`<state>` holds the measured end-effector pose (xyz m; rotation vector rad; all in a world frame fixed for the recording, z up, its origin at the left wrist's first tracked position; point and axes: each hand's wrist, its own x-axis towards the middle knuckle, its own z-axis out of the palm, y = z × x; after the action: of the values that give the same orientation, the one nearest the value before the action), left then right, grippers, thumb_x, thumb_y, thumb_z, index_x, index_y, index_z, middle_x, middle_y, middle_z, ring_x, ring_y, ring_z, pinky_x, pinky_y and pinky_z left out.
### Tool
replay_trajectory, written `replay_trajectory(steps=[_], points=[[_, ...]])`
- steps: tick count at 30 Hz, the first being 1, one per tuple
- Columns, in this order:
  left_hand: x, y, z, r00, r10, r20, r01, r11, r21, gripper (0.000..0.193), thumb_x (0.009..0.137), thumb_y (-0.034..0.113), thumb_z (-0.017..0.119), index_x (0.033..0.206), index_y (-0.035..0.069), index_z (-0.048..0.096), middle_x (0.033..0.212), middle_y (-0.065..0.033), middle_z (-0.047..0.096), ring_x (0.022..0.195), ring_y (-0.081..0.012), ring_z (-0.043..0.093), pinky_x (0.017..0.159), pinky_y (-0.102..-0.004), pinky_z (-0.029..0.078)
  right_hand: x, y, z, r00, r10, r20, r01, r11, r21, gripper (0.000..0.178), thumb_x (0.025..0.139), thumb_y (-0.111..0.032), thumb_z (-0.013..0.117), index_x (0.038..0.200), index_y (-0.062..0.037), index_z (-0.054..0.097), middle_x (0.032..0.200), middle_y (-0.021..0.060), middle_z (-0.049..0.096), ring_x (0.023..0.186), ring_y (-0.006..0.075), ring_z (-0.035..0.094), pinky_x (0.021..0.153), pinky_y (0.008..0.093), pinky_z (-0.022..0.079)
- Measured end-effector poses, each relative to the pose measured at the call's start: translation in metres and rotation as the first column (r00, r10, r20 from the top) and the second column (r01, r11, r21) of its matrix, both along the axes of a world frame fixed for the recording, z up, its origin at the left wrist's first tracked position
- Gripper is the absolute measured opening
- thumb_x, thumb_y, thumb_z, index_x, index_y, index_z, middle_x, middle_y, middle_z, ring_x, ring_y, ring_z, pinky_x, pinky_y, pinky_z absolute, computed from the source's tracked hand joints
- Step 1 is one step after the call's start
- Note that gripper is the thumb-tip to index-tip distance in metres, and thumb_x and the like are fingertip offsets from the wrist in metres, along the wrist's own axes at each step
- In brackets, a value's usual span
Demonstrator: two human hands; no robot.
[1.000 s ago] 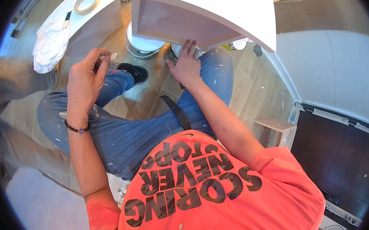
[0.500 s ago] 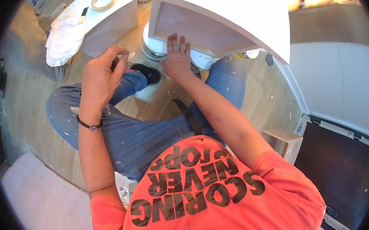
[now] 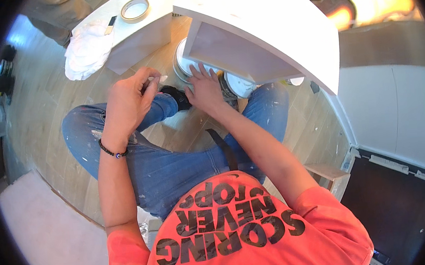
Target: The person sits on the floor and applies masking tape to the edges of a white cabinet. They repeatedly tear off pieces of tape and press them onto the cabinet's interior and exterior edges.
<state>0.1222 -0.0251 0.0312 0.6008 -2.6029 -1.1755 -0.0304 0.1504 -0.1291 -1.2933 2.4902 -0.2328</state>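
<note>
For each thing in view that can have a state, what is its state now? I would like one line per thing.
Left hand: pinching a small white piece
Right hand: open, fingers spread
Tape roll: lying flat
White cloth: crumpled
Dark strap: one end loose
Beaded bracelet: worn
Jeans: marked with white specks

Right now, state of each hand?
Left hand: closed, pinching a small white scrap.
Right hand: open, nothing visibly held; whether it touches the white bucket can't be told.
</note>
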Motion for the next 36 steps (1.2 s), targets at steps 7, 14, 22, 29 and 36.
replay_trajectory(steps=[7, 14, 22, 29, 36], points=[[-0.004, 0.002, 0.002, 0.998, -0.037, 0.055, 0.034, 0.998, 0.056, 0.016, 0.1, 0.013, 0.066, 0.113, 0.003, 0.069, 0.072, -0.0097, 0.06, 0.061, -0.0143, 0.053, 0.06, -0.0308, 0.045, -0.016, 0.004, -0.032, 0.956, -0.253, -0.149, 0.206, 0.939, -0.275, 0.083, 0.094, -0.037, 0.068, 0.157, 0.0048, 0.034, 0.165, 0.0264, 0.033, 0.155, 0.0427, 0.027, 0.127, 0.055, 0.02], [-0.004, 0.001, -0.003, 0.998, -0.031, 0.048, 0.029, 0.999, 0.037, 0.014, 0.101, 0.011, 0.064, 0.112, 0.003, 0.068, 0.068, -0.0043, 0.056, 0.061, -0.0104, 0.05, 0.059, -0.0288, 0.043, -0.026, 0.032, -0.027, 0.967, -0.105, -0.233, 0.101, 0.994, -0.032, 0.099, 0.094, -0.043, 0.068, 0.163, 0.0057, 0.016, 0.171, 0.0248, 0.018, 0.158, 0.0449, 0.016, 0.13, 0.0518, 0.013], [-0.007, 0.004, 0.001, 0.999, -0.034, 0.029, 0.033, 0.999, 0.035, 0.014, 0.102, 0.012, 0.065, 0.111, 0.003, 0.07, 0.068, -0.0028, 0.056, 0.061, -0.0096, 0.052, 0.058, -0.0279, 0.043, -0.033, 0.069, -0.02, 0.877, -0.455, -0.154, 0.478, 0.854, 0.202, 0.106, 0.094, -0.044, 0.067, 0.16, 0.0138, 0.008, 0.169, 0.034, 0.007, 0.16, 0.0453, 0.006, 0.129, 0.0523, 0.009], [-0.006, 0.004, 0.003, 1.0, 0.031, 0.004, -0.031, 0.995, 0.091, 0.014, 0.102, 0.014, 0.066, 0.108, 0.001, 0.07, 0.073, -0.0005, 0.06, 0.068, -0.0083, 0.055, 0.064, -0.0263, 0.048, 0.004, 0.027, -0.008, 0.946, -0.322, -0.018, 0.32, 0.945, -0.067, 0.094, 0.092, -0.04, 0.07, 0.156, 0.014, 0.026, 0.164, 0.035, 0.023, 0.154, 0.0472, 0.022, 0.127, 0.0516, 0.021], [-0.007, 0.014, 0.0, 0.996, -0.076, -0.05, 0.081, 0.993, 0.084, 0.011, 0.099, 0.01, 0.069, 0.102, 0.0, 0.07, 0.082, -0.0066, 0.066, 0.074, -0.0138, 0.061, 0.068, -0.029, 0.05, 0.053, 0.032, 0.084, 0.409, 0.098, 0.907, 0.721, 0.575, -0.387, 0.041, 0.102, -0.033, 0.068, 0.128, -0.0007, 0.065, 0.109, 0.011, 0.075, 0.098, 0.0242, 0.073, 0.086, 0.0389, 0.059]])
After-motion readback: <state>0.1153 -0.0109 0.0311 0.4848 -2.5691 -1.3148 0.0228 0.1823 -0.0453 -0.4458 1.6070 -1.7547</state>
